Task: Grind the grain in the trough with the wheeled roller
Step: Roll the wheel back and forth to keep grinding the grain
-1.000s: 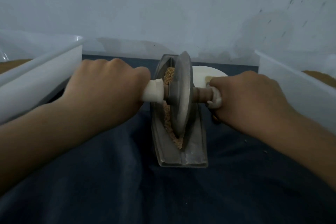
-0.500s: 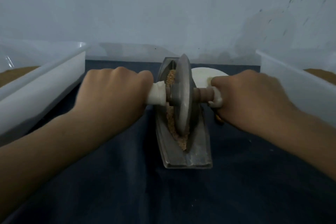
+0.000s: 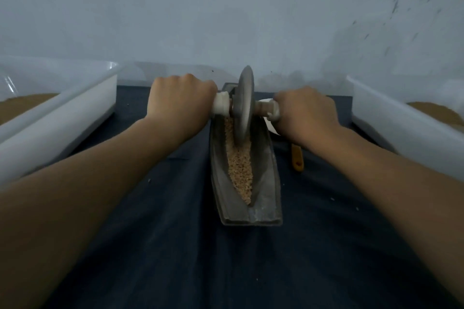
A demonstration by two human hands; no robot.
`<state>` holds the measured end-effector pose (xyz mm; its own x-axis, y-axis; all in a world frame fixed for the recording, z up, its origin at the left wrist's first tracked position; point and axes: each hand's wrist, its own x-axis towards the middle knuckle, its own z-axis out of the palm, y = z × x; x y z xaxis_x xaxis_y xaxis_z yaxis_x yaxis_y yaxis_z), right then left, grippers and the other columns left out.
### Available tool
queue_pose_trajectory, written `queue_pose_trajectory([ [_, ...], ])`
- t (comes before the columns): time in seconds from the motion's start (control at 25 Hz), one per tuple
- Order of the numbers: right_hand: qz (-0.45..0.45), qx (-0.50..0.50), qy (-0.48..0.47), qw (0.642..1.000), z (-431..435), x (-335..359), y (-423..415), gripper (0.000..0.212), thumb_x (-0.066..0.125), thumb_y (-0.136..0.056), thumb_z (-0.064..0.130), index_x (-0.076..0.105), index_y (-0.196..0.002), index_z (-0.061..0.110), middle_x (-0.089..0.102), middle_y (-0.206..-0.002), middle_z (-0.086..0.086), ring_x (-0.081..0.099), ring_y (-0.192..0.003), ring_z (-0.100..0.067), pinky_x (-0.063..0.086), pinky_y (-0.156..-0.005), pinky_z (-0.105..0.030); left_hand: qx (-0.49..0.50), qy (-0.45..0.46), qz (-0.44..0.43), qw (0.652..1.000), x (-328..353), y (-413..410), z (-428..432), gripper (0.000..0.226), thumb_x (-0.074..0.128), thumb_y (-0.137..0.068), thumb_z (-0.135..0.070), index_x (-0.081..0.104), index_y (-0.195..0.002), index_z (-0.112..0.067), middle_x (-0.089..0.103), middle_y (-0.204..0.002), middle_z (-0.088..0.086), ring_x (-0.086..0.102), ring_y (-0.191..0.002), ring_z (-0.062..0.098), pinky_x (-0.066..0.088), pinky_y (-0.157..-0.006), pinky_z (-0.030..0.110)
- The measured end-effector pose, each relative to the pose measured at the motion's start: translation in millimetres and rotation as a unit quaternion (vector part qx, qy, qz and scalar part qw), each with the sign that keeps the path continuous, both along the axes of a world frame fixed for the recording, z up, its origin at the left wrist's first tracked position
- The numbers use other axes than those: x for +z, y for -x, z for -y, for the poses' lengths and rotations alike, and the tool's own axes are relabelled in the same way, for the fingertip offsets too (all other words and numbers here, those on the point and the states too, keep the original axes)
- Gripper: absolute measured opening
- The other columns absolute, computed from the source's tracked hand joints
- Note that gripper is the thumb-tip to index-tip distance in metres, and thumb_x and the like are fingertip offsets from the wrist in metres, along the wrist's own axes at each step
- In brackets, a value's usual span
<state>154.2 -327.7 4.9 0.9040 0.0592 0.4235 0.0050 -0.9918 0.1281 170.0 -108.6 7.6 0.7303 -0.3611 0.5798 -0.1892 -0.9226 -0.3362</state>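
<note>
Mid-grind: left hand (image 3: 179,101) and right hand (image 3: 306,110) grip the roller (image 3: 244,108) at twelve o'clock in the trough (image 3: 266,183); next, I judge, roll toward six.

A: What is the trough (image 3: 266,178) made of?
B: Dull grey metal, matt, scuffed pale at its near end. The wheeled roller (image 3: 244,98) has a disc of similar metal, slightly smoother.
A: And the grain (image 3: 239,165)?
B: Tan, coarse, crumbly.
A: Underneath?
B: Dark blue cloth (image 3: 175,233), matt and softly creased.
A: The 2 tubs?
B: The left tub (image 3: 75,113) and right tub (image 3: 401,120) are white plastic, smooth with a faint sheen.
</note>
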Motion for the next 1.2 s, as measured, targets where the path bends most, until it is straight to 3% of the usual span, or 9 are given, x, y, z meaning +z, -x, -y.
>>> queue_pose_trajectory([
  [0.2,0.096,0.091,0.061,0.989,12.7,-2.1,77.7,0.032,0.06,-0.06,0.042,0.03,-0.055,0.032,0.03,-0.048,0.011,0.03,-0.039,-0.011,0.02,-0.046,-0.016,-0.048,-0.029,0.044,0.997,-10.6,63.7,-33.0,0.035,0.07,-0.069,-0.024,0.035,-0.07,-0.022,0.038,-0.051,-0.001,0.028,-0.04,0.022,0.013,-0.048,0.022],
  [0.36,0.062,0.067,0.07,0.993,13.8,-1.3,72.4,0.024,0.059,-0.061,0.046,0.039,-0.056,0.033,0.032,-0.048,0.011,0.027,-0.039,-0.009,0.021,-0.047,-0.015,-0.05,-0.02,0.033,0.998,-16.3,58.1,-33.7,0.038,0.073,-0.063,-0.024,0.035,-0.067,-0.023,0.034,-0.05,-0.001,0.032,-0.039,0.022,0.017,-0.048,0.021],
  [0.52,0.059,0.003,0.086,0.995,-6.9,5.9,1.9,0.003,0.064,-0.084,0.022,0.065,-0.082,0.024,0.044,-0.066,0.001,0.04,-0.053,-0.019,0.022,-0.049,-0.023,-0.017,0.055,0.022,0.998,-24.1,-5.5,-13.7,0.018,0.065,-0.085,-0.021,0.051,-0.074,-0.019,0.054,-0.063,0.007,0.053,-0.053,0.032,0.028,-0.05,0.03],
  [0.6,0.05,-0.005,0.092,0.995,-14.8,15.6,-13.3,0.011,0.063,-0.086,0.015,0.069,-0.092,0.023,0.045,-0.071,-0.001,0.047,-0.063,-0.024,0.027,-0.052,-0.027,-0.001,0.089,-0.009,0.996,-21.7,-21.9,-10.2,0.009,0.061,-0.09,-0.025,0.058,-0.085,-0.018,0.06,-0.074,0.009,0.059,-0.065,0.035,0.033,-0.054,0.033],
  [0.72,0.049,0.026,0.08,0.995,-10.3,13.8,7.7,0.005,0.064,-0.083,0.022,0.065,-0.082,0.028,0.043,-0.065,0.003,0.044,-0.06,-0.022,0.025,-0.051,-0.025,-0.023,0.085,0.006,0.996,-25.3,0.3,-15.1,0.018,0.065,-0.085,-0.022,0.051,-0.076,-0.017,0.054,-0.065,0.006,0.048,-0.053,0.028,0.033,-0.05,0.03],
  [0.88,0.092,0.08,0.072,0.99,8.4,-1.6,71.1,0.03,0.063,-0.063,0.04,0.036,-0.059,0.03,0.03,-0.05,0.012,0.025,-0.042,-0.012,0.014,-0.048,-0.017,-0.081,0.0,0.076,0.994,-13.1,59.1,-31.1,0.036,0.072,-0.065,-0.014,0.036,-0.068,-0.017,0.038,-0.049,0.0,0.02,-0.044,0.017,0.011,-0.05,0.02],
  [1.0,0.09,0.087,0.047,0.991,15.0,-8.0,78.6,0.028,0.06,-0.059,0.044,0.035,-0.058,0.033,0.026,-0.047,0.014,0.019,-0.04,-0.007,0.015,-0.048,-0.013,-0.076,-0.023,0.079,0.994,-9.2,67.2,-29.7,0.037,0.069,-0.062,-0.009,0.034,-0.067,-0.018,0.039,-0.049,0.002,0.02,-0.045,0.017,0.01,-0.053,0.019],
  [1.12,0.082,0.03,0.047,0.995,8.5,-15.0,38.5,0.031,0.063,-0.074,0.04,0.038,-0.059,0.027,0.04,-0.054,0.005,0.036,-0.046,-0.017,0.019,-0.047,-0.021,-0.033,-0.023,0.058,0.998,-14.0,34.0,-14.3,0.034,0.067,-0.071,-0.006,0.036,-0.069,-0.02,0.048,-0.053,0.006,0.042,-0.043,0.023,0.018,-0.049,0.023],
  [1.2,0.068,0.013,0.02,0.997,-0.3,-8.1,6.1,0.016,0.062,-0.082,0.034,0.055,-0.072,0.025,0.05,-0.065,0.001,0.047,-0.057,-0.022,0.024,-0.048,-0.024,-0.016,0.001,0.033,0.999,-13.5,6.0,-5.4,0.026,0.063,-0.083,-0.011,0.039,-0.074,-0.02,0.049,-0.061,0.005,0.048,-0.052,0.026,0.024,-0.05,0.028],
])
